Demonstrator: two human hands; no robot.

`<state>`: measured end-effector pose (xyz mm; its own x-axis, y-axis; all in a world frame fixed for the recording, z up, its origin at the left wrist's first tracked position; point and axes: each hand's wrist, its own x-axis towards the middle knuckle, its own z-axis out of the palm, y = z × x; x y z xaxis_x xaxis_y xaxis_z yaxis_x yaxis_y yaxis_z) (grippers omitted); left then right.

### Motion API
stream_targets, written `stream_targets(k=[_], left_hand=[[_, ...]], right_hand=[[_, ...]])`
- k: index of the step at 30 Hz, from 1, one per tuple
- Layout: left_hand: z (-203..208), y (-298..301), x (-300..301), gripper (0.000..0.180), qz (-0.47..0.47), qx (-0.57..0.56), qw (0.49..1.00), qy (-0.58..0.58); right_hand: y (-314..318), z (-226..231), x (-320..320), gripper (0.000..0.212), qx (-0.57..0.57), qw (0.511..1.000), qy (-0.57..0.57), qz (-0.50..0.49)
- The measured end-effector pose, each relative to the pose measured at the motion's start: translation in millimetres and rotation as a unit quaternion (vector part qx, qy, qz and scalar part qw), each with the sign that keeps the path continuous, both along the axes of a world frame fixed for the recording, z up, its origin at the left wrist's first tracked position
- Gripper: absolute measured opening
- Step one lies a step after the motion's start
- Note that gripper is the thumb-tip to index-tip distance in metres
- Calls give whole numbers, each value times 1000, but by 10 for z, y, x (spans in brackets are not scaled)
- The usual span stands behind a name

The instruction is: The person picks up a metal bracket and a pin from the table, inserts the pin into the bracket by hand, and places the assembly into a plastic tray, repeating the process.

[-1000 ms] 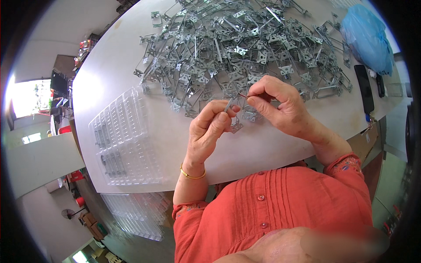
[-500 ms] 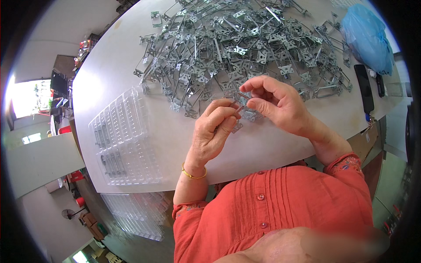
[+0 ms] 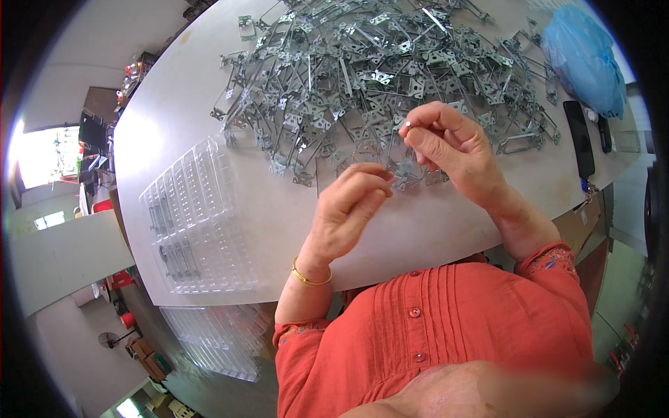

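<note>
At near edge of metal pile (image 3: 376, 76): left hand (image 3: 348, 209) curled, grip unclear; right hand (image 3: 449, 150) pinching bright bit (image 3: 408, 125).

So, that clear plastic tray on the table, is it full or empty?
Partly filled: the clear plastic tray holds grey metal pieces in two groups toward its left, while its right side looks bare.

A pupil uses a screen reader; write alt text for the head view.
A person's left hand and right hand are at the near edge of a heap of metal parts on a table. A clear tray lies left, a blue bag upper right.
</note>
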<state>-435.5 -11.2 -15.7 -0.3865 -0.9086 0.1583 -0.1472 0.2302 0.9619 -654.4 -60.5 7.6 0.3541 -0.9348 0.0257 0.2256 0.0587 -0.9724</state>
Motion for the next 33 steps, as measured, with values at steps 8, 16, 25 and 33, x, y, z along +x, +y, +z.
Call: stream_targets(k=[8,16,25,33], left_hand=[[27,-39,84,25,95,205,936,270],[-23,-44,86,24,74,165,957,225],[-34,-24,111,19,60,146,964,212],[18,-8,87,13,31,151,975,158]], right_hand=[[52,-15,15,15,-11,991,117,61],[64,-30,58,13,-5,990,134,42],[59,-1,38,17,-3,989,140,48],[-9,27,1,24,116,985,68,104]])
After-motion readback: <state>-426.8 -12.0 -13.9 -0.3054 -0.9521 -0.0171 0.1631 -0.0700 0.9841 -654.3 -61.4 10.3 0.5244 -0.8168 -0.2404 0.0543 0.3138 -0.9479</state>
